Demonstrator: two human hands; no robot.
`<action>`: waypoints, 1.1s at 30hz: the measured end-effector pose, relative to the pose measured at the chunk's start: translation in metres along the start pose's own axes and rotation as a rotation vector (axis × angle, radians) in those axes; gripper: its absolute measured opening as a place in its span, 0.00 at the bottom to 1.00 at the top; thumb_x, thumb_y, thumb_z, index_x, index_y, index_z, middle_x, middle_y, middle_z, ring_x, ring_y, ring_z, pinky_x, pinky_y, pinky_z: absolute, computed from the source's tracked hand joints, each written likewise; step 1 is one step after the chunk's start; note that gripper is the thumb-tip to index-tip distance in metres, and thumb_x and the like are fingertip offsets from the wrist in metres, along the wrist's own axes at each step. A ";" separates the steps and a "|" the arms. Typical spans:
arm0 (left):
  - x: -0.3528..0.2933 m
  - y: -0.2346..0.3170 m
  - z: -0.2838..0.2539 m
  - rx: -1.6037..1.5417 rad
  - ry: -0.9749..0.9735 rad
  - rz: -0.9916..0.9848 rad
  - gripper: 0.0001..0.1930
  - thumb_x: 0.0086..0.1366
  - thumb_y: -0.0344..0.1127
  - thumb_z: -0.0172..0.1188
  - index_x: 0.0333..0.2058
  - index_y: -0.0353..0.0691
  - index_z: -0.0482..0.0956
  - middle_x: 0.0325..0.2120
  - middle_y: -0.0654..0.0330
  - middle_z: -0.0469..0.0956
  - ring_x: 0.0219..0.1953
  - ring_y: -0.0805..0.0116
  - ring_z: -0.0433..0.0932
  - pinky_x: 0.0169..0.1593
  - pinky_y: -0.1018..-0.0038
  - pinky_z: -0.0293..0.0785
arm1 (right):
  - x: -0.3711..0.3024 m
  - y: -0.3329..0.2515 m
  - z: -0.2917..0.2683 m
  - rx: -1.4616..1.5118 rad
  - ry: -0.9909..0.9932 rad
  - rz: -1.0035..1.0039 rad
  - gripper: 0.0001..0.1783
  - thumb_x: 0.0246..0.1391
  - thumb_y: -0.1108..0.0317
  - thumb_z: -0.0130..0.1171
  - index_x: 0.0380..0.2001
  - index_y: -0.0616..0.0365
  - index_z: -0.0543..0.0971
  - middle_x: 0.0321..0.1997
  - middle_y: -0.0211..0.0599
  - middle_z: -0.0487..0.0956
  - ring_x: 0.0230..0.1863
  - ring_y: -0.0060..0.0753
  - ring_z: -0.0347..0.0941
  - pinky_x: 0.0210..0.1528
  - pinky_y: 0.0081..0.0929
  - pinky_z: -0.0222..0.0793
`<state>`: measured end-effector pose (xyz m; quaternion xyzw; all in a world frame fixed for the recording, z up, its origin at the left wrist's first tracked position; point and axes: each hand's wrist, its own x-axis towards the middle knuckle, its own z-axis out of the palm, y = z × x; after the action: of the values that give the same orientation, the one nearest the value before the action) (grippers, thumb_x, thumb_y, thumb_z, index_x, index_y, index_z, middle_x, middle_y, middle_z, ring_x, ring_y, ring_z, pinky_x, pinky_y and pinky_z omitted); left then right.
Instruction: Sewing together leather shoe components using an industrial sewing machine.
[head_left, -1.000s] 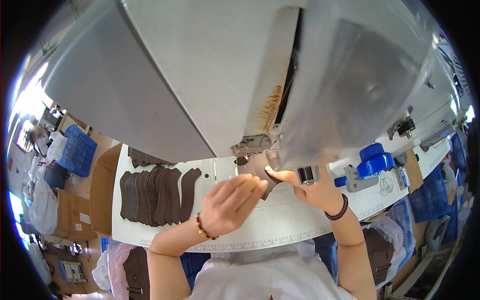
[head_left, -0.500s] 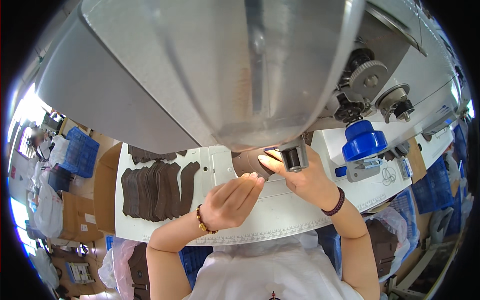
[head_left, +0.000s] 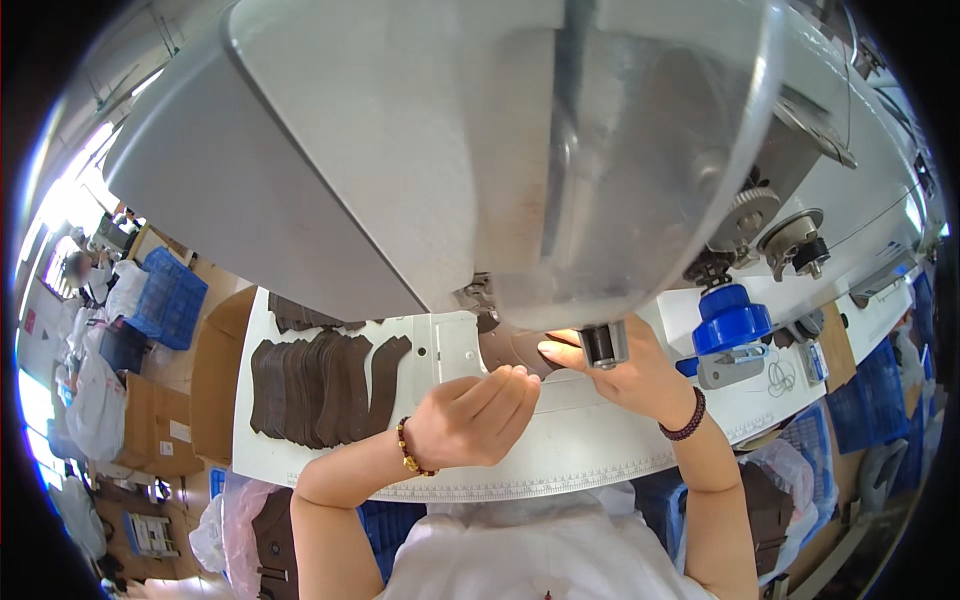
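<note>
A dark brown piece of leather-like material (head_left: 512,346) lies on the sewing machine's bed, under the machine head (head_left: 400,150). My right hand (head_left: 640,375) grips its right side, the thumb flat on top; the other fingers are partly hidden behind a metal machine part (head_left: 604,346). My left hand (head_left: 478,418) is closed in a pinch just in front of the piece's near edge. Whatever its fingertips hold, if anything, is too small to make out. The needle area is mostly hidden by the machine head.
Stacked curved brown strips (head_left: 310,388) lie on the white table (head_left: 560,455) at left, with more behind. A blue knob (head_left: 730,318) and loose thread (head_left: 780,376) are at right. Cardboard boxes (head_left: 160,430) and blue crates (head_left: 168,298) stand left; a person is farther back.
My left hand's fingertips have drawn slightly away from the brown piece's near edge, still pinched. The right hand stays on the piece. The whole view has shifted a little.
</note>
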<state>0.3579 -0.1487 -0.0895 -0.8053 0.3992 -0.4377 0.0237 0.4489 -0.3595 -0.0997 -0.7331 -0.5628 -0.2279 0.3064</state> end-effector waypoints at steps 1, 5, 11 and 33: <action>0.000 0.000 0.001 0.002 -0.002 0.004 0.08 0.50 0.23 0.63 0.31 0.31 0.80 0.27 0.60 0.77 0.34 0.72 0.77 0.26 0.84 0.72 | -0.001 0.002 0.001 -0.012 -0.003 -0.003 0.26 0.39 0.83 0.56 0.43 0.46 0.81 0.43 0.33 0.82 0.42 0.41 0.77 0.45 0.36 0.72; 0.003 -0.004 0.002 0.007 -0.013 0.006 0.08 0.49 0.23 0.62 0.31 0.31 0.80 0.28 0.59 0.77 0.34 0.72 0.77 0.26 0.83 0.72 | 0.000 0.013 0.005 0.150 0.028 0.124 0.21 0.41 0.83 0.56 0.39 0.51 0.82 0.40 0.37 0.83 0.38 0.42 0.78 0.43 0.33 0.72; 0.006 -0.012 0.001 -0.004 -0.047 -0.012 0.10 0.48 0.23 0.61 0.32 0.30 0.79 0.28 0.59 0.77 0.34 0.71 0.78 0.25 0.83 0.72 | 0.001 0.016 0.007 0.287 0.047 0.279 0.15 0.43 0.80 0.59 0.38 0.60 0.82 0.37 0.41 0.83 0.38 0.37 0.78 0.42 0.28 0.71; -0.013 -0.039 0.000 -0.195 -0.116 -0.130 0.16 0.47 0.23 0.62 0.38 0.32 0.78 0.31 0.62 0.72 0.30 0.72 0.78 0.25 0.81 0.77 | 0.002 -0.031 0.025 -0.521 0.065 0.054 0.24 0.40 0.76 0.59 0.46 0.54 0.81 0.43 0.30 0.79 0.42 0.32 0.76 0.40 0.31 0.73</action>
<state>0.3787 -0.1135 -0.0832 -0.8518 0.3850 -0.3503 -0.0598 0.4195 -0.3354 -0.1102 -0.7943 -0.4551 -0.3803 0.1314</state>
